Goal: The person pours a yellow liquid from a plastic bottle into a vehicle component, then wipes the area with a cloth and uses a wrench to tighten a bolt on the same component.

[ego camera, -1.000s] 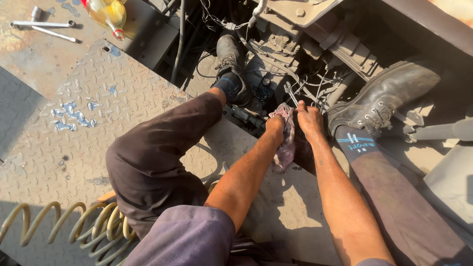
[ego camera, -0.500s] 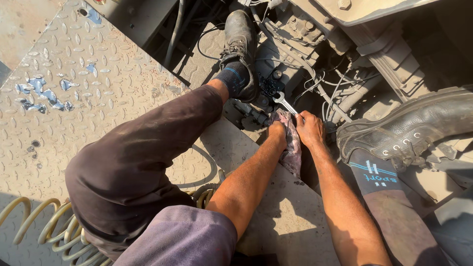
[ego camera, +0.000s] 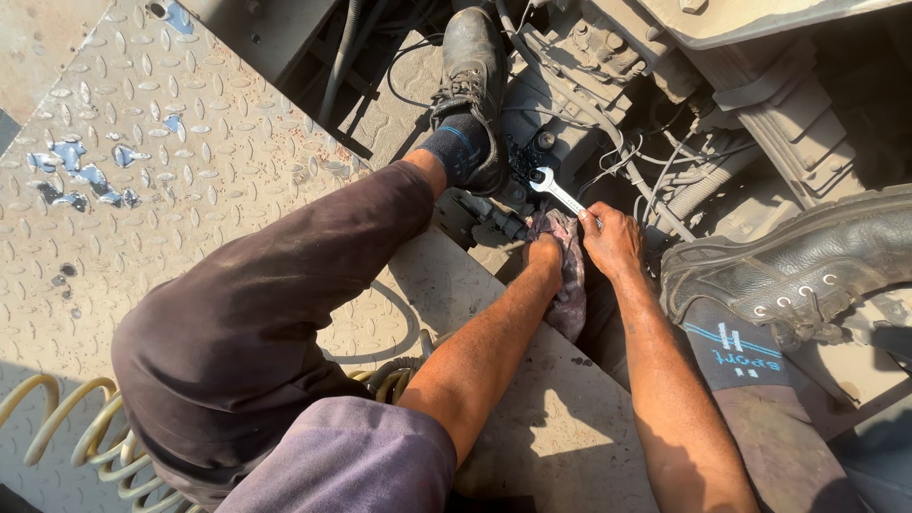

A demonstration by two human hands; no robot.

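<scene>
Landmark: the wrench (ego camera: 559,193), a bright metal one, lies slantwise over the dark engine parts, its ring end up and to the left, just right of your left boot (ego camera: 472,90).
Right hand (ego camera: 613,242): your fingers are closed round the lower end of the wrench, gripping the handle.
Left hand (ego camera: 546,255): just below and left of the wrench; your fingers are closed on a grimy rag (ego camera: 570,275) that hangs down from the wrench handle between your two wrists.
Slip risk: the ring end sits on a small dark fitting, and I cannot tell how fully it is seated. If it rides off under load, your right knuckles likely go into the wires (ego camera: 655,176) and hoses just right of the wrench.
Rag risk: the cloth touches the handle; if it bunches under your grip, your hold may slide.
Drop risk: dark gaps open below and left of the wrench; a loose tool would probably fall out of reach.
Footing: your right boot (ego camera: 798,266) is braced well to the right of the wrench on dusty metal, so a sudden release could shift your weight.
Swing room: tight. Boot to the left, wire bundle to the right, housing above.
Open room: only toward you, below the wrench, over the pale ledge (ego camera: 560,418).
Edge: the checker plate (ego camera: 142,180) ends well left of the wrench, with a drop beside it.
Coiled hose (ego camera: 66,418): far down-left of the wrench, clear of your arms.
</scene>
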